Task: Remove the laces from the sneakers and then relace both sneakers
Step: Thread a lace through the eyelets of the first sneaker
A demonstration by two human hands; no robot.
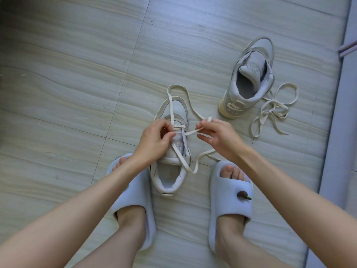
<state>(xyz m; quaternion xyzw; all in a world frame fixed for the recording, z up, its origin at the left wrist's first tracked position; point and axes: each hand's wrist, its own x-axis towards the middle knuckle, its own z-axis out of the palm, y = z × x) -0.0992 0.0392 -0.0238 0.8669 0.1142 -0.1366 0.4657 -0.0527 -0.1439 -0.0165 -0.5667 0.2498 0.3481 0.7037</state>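
The near sneaker [174,149] stands on the floor [77,74] between the person's two slippered feet, toe pointing away, with its lace [178,151] run through only the lowest eyelets near the toe, so relacing here looks barely begun. The left hand [154,140] has its fingers curled at the left eyelet row, pinching the lace or the eyelet edge; which of the two is hard to tell. The right hand [218,136] pinches the other run of the lace just right of the shoe, drawing it sideways. Both long ends trail loose, one looping past the toe, one across the tongue. The far sneaker [251,80] sits well apart to the upper right, heel toward the camera, with no lace in it; its loose lace [274,111] lies in a tangle just beside it on the floor. So unlacing seems done for both, and nearly all the relacing remains. The left hand hides the left eyelets, and the far shoe's eyelets are too small to read.
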